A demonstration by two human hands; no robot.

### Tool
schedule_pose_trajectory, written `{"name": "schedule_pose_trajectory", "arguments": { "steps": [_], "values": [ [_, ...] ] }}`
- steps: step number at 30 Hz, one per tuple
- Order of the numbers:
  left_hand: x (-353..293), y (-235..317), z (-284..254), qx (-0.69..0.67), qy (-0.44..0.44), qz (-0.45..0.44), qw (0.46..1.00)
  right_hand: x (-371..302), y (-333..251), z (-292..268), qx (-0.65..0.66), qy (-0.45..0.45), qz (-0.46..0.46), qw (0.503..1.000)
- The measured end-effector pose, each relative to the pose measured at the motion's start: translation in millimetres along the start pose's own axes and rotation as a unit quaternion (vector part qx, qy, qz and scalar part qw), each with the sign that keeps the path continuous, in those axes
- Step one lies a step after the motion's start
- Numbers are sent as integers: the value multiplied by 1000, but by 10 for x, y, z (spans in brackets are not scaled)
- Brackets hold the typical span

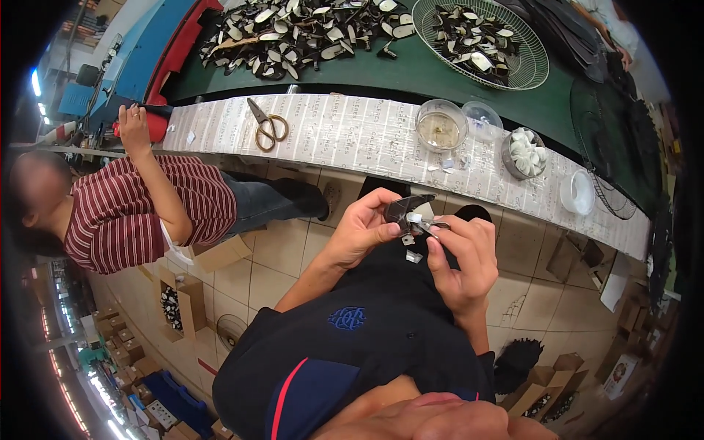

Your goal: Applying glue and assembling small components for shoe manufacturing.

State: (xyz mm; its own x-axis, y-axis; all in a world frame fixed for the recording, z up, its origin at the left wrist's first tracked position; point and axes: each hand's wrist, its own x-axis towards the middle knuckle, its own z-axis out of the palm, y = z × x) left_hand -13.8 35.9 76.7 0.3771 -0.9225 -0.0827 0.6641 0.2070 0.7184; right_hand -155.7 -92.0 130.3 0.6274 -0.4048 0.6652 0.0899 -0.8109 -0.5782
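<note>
Between my two hands, in front of my chest, is a dark, thin piece with a pale inner face (400, 208). My left hand (358, 231) pinches its left side between thumb and fingers. My right hand (467, 260) is closed on a small, dark metallic tool (438, 224), whose exact kind I cannot make out. The tool's tip meets a small white patch (415, 218) at the dark piece. Just below, a small whitish scrap (413, 257) shows against my dark shirt; whether it hangs or lies there is unclear.
On the paper-covered ledge (337, 128) are scissors (268, 130), a clear round tub (441, 126), a container of white pieces (525, 154) and an empty-looking cup (578, 192). Behind lie a heap of dark, pale-ended pieces (293, 33) and a wire basket (480, 44). A co-worker (147, 205) stands left.
</note>
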Motion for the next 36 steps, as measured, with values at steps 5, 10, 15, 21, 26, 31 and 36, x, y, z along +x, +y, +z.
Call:
{"name": "schedule_pose_trajectory", "arguments": {
  "steps": [5, 10, 15, 21, 26, 31, 36],
  "values": [
    [-7, -14, 9, 13, -7, -5, 1000, 6, -39, -29, -44, -14, -37, 998],
    [-10, -38, -14, 18, -2, -5, 1000, 9, -29, -29, -26, -18, -28, 999],
    [14, -37, -22, 26, 7, -17, 999, -40, -15, -38, 24, 1, 32, 999],
    [13, 0, -38, 20, 11, -32, 999, -126, -17, -58, 162, 34, 132, 977],
    [17, -45, -24, 27, 38, -24, 999, -179, 88, -54, 385, 124, 306, 862],
    [27, -49, -19, 23, 39, -36, 998, -257, 171, -50, 381, 102, 289, 872],
    [25, -136, -56, 7, 36, -40, 999, -208, 217, -1, 221, 39, 195, 955]
  ]
}}
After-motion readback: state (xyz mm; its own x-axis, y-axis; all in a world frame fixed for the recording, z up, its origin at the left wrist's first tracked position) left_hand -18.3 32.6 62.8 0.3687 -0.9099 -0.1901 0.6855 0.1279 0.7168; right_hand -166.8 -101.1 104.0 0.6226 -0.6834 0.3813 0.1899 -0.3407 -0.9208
